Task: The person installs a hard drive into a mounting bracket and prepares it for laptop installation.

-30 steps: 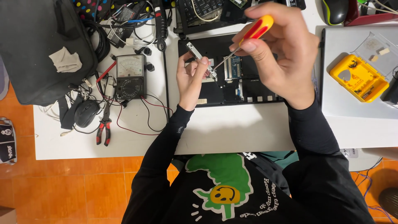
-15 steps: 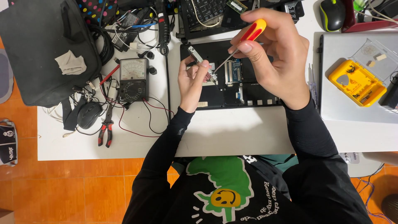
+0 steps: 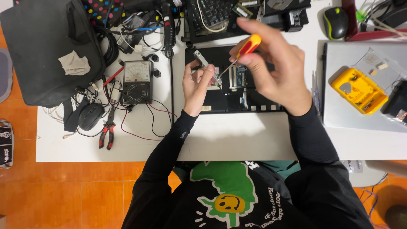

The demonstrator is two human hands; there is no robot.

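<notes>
Over the white table (image 3: 237,135), above an opened laptop (image 3: 237,95), the right hand (image 3: 275,68) grips a screwdriver (image 3: 239,53); the left hand (image 3: 197,82) pinches a small metal bracket (image 3: 202,59). Steady the bracket, keep the tip square.

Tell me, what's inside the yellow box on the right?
The open yellow plastic box on the grey laptop lid shows a light pick-shaped piece and small dark bits in slots. Its clear lid lies folded back. Anything beneath the tray is hidden.

The right hand (image 3: 275,72) is hiding part of the laptop (image 3: 224,99), and the screwdriver (image 3: 237,57) tip is looking too small to tell
</notes>
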